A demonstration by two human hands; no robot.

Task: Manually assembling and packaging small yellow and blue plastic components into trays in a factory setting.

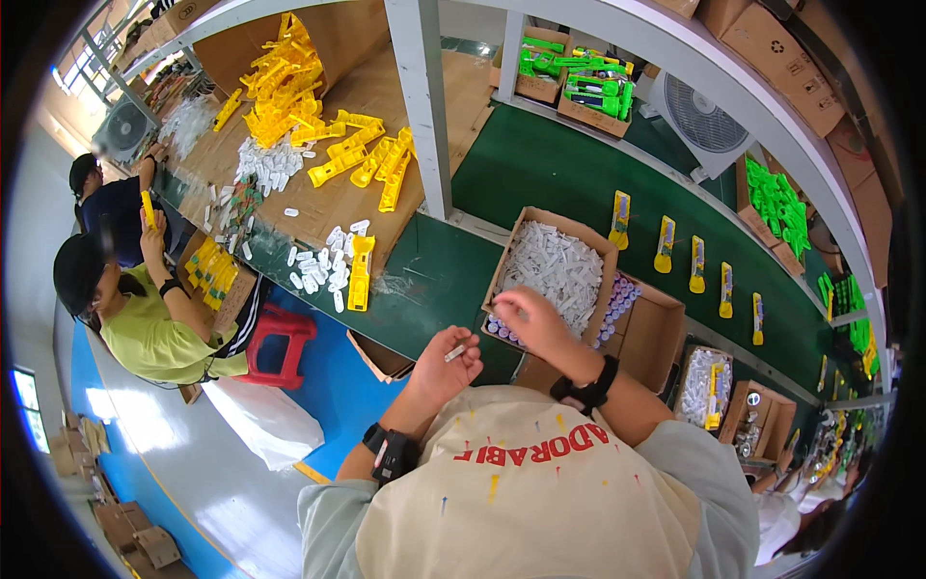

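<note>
My left hand (446, 365) is raised in front of my chest, fingers curled round a small white plastic piece (455, 353). My right hand (532, 318) hangs over the near left corner of a cardboard box (563, 222) full of small white plastic parts (552, 270). Its fingers are bent together, and whatever they hold is hidden. Beside and under that hand are small round purple-and-white pieces (617, 301), partly covered by the box and my wrist.
Yellow plastic casings (360, 274) and white oval parts lie on the bench to the left. Assembled yellow pieces (697, 262) stand in a row on the green belt (579, 174). A grey post (421, 106) rises ahead. Two co-workers (145, 309) sit at left near a red stool (280, 345).
</note>
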